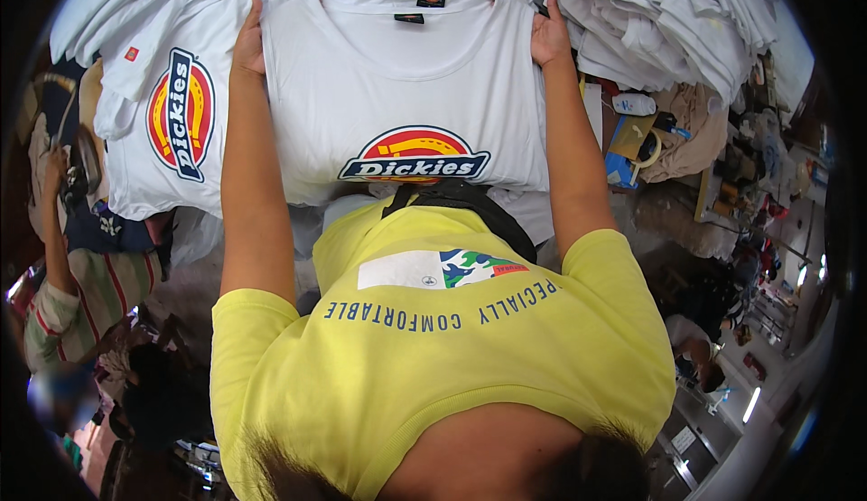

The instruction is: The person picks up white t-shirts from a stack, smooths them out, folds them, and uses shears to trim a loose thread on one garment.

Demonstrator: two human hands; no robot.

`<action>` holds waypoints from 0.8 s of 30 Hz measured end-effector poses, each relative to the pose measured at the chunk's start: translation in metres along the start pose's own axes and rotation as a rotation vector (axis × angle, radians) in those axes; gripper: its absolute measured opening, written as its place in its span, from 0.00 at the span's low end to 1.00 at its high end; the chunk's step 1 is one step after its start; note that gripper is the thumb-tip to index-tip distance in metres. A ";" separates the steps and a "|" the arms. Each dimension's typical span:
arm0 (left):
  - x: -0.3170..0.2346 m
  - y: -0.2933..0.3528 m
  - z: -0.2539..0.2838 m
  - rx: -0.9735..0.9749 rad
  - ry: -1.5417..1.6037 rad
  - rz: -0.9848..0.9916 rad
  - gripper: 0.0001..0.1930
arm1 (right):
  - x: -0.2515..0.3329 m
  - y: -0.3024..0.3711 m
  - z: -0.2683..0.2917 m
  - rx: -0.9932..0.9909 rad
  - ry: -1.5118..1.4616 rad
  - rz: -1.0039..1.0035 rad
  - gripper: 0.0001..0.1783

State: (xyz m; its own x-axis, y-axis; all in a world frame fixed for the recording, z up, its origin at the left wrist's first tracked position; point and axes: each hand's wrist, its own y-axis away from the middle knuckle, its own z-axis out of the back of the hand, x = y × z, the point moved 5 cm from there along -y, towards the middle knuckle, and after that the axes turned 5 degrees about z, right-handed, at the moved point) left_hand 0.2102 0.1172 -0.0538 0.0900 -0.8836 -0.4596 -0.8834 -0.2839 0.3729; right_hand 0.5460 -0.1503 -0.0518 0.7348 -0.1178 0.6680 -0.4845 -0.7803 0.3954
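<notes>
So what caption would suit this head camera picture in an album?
Both hands, left hand and right hand, grip the shoulders of a white T-shirt spread flat beside shirt stacks.

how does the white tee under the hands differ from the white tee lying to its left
The tee under the hands lies square to the person, its round badge upright; the left tee is turned sideways, its badge running vertically. The left hand and right hand grip the first at the shoulders; no hand touches the other. Both are white with the same red-and-yellow badge.

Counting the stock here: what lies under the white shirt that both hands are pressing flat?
Under the white shirt, more white fabric shows at its lower edge. The left hand and right hand hold its shoulders; the rest underneath is covered.
</notes>
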 end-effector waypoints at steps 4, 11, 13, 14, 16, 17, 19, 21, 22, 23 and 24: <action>-0.002 -0.001 0.004 -0.052 -0.029 -0.010 0.35 | 0.005 0.009 -0.010 -0.002 0.049 0.112 0.48; 0.000 0.008 0.001 -0.098 -0.039 -0.001 0.31 | 0.004 0.014 -0.020 -0.027 0.057 0.133 0.43; 0.003 0.008 0.004 -0.012 0.003 0.026 0.31 | 0.004 0.014 -0.018 -0.027 0.060 0.165 0.40; 0.004 0.010 0.005 0.032 0.024 0.040 0.31 | 0.004 0.012 -0.014 -0.018 0.043 0.160 0.38; 0.005 0.013 0.003 0.031 0.033 0.012 0.32 | 0.004 0.010 -0.011 0.000 0.011 0.149 0.36; 0.006 0.014 0.000 0.031 0.037 -0.002 0.32 | 0.005 0.009 -0.010 -0.037 0.046 0.187 0.34; 0.007 0.018 -0.005 0.043 0.044 -0.024 0.33 | 0.006 0.014 -0.016 -0.109 0.119 0.262 0.32; 0.008 0.026 -0.015 0.061 0.040 -0.044 0.36 | 0.007 0.024 -0.032 -0.159 0.145 0.271 0.29; 0.008 0.027 -0.013 0.085 0.050 -0.047 0.35 | 0.007 0.030 -0.039 -0.186 0.157 0.280 0.28; 0.007 0.027 -0.011 0.109 0.060 -0.049 0.35 | 0.007 0.032 -0.043 -0.151 0.163 0.280 0.29; 0.007 0.028 -0.009 0.133 0.069 -0.051 0.35 | 0.008 0.033 -0.044 -0.116 0.169 0.279 0.30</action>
State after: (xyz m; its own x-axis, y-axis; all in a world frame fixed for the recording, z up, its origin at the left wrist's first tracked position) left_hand 0.1907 0.0997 -0.0391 0.1633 -0.8943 -0.4167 -0.9296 -0.2810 0.2387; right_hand 0.5149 -0.1499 -0.0055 0.4820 -0.2060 0.8516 -0.7137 -0.6562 0.2452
